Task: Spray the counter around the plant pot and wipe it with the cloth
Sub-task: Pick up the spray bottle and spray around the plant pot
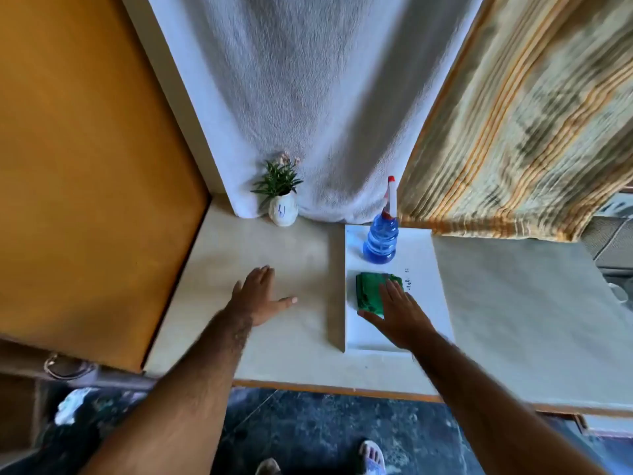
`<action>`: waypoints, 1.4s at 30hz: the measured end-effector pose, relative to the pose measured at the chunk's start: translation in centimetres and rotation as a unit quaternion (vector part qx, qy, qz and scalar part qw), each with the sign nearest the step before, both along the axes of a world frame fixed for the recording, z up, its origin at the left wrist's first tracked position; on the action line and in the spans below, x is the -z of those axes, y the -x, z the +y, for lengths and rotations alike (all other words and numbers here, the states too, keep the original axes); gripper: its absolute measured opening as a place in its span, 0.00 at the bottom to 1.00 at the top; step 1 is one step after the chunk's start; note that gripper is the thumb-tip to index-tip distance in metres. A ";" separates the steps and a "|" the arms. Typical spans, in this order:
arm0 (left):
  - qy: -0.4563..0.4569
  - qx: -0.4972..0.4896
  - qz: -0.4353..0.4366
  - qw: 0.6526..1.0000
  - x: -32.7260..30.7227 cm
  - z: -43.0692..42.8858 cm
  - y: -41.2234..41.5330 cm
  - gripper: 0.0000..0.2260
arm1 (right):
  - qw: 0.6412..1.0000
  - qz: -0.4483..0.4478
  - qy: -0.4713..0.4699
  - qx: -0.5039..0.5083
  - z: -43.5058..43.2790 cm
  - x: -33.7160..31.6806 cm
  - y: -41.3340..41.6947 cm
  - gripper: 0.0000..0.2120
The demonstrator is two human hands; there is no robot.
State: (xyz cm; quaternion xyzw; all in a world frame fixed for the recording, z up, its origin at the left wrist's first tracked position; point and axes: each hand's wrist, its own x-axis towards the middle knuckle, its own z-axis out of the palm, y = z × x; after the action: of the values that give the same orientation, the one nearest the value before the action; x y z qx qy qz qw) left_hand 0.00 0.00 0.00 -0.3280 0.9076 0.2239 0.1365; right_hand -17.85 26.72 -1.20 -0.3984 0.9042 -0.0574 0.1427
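Counter (274,255) holds one plant pot (283,212), one spray bottle (381,240), one cloth (371,289)

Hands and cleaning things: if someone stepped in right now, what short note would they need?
Left hand: open, flat over bare counter, holding nothing.
Right hand: open, over the near edge of the green cloth, not gripping.
Cloth and blue spray bottle sit on the white board; the plant pot stands by the back wall.
Done: nothing visible.
Left: spray around the pot, then wipe.
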 end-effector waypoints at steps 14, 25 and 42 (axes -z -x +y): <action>-0.015 0.034 -0.145 0.989 7.7 0.3 -4.9 0.47 | 0.997 0.077 0.019 -0.003 0.8 3.7 -1.3 0.45; -0.001 0.034 -0.132 0.991 9.0 0.4 -5.0 0.47 | 0.892 -0.120 0.355 0.254 -10.0 -3.8 11.7 0.47; 0.022 0.035 -0.134 0.990 10.1 0.1 -5.0 0.51 | 0.831 -0.163 0.496 0.193 -12.7 -3.6 12.3 0.27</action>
State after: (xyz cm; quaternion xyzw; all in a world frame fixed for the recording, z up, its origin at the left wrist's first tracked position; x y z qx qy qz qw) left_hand 5.02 0.06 -10.09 -0.3254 0.8969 0.1532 0.2572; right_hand -30.14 14.05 2.37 -0.2176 0.7765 -0.5886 0.0570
